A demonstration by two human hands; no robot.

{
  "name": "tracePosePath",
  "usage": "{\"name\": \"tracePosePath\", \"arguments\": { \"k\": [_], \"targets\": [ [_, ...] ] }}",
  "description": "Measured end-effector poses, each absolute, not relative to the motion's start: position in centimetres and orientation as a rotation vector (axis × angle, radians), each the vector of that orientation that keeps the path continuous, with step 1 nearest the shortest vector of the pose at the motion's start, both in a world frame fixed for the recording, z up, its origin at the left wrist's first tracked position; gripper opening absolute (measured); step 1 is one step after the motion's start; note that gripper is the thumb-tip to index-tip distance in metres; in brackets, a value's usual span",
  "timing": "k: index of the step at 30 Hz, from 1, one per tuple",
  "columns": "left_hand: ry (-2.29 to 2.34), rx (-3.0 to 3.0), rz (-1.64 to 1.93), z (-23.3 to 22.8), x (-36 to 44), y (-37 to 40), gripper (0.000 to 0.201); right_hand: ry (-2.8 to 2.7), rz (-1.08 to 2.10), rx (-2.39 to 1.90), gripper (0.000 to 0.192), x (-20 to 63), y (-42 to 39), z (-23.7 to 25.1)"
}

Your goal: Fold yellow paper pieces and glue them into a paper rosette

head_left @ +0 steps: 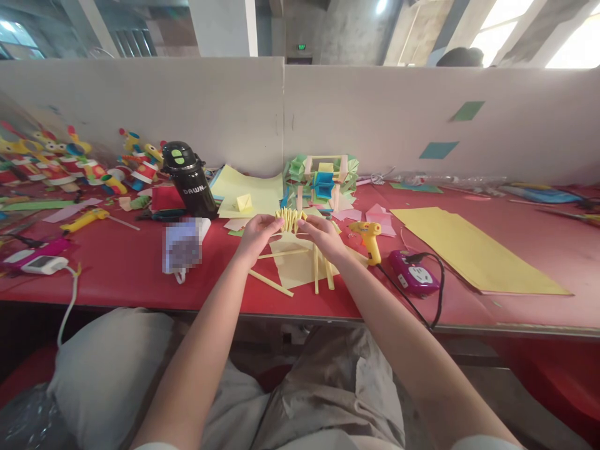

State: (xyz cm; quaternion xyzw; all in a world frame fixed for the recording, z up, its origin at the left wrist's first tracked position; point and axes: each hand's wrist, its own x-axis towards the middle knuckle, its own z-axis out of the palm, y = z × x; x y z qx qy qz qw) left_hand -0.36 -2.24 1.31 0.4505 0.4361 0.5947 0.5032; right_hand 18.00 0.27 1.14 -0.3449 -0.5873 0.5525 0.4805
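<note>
Head view: the pleated strip (290, 220) of pale yellow paper is between my hands, above the near-middle of the red table (135, 265). My left hand (260, 232) pinches its left end between thumb and fingers, and my right hand (322, 232) pinches the right end the same way; the folds fan out in the gap, though my fingertips behind them are hidden. I judge it nearly weightless and springy, stiff along each crease but easily crushed across it, so a light pinch on the end folds suits it better than a squeeze on the middle. It should not be very slippery. Below lies a cream sheet (288, 270), with thin yellow sticks on and beside it: one stick (272, 283) slants off to the left, and a few upright-lying sticks (316, 272) sit by my right wrist. Just right of that wrist is a yellow glue gun (369, 236), then a purple socket block (414, 273) and large yellow sheets (478, 253). Beyond my hands stands a green and blue paper model (324, 182); to the left are a black bottle (189, 182) and, farther off, colourful toys (60, 159).
</note>
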Motion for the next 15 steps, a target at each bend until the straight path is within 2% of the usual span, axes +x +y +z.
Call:
{"name": "tracePosePath", "arguments": {
  "k": [9, 15],
  "targets": [
    [0.943, 1.087, 1.311, 1.5, -0.5, -2.7, 0.041, -1.835, 0.942, -0.905, 0.050, 17.1, -0.1, 1.3],
    [0.822, 0.835, 1.323, 2.2, -1.4, -3.1, 0.036, -2.164, 0.767, -0.849, 0.049, 16.8, 2.1, 4.3]
  ]
}}
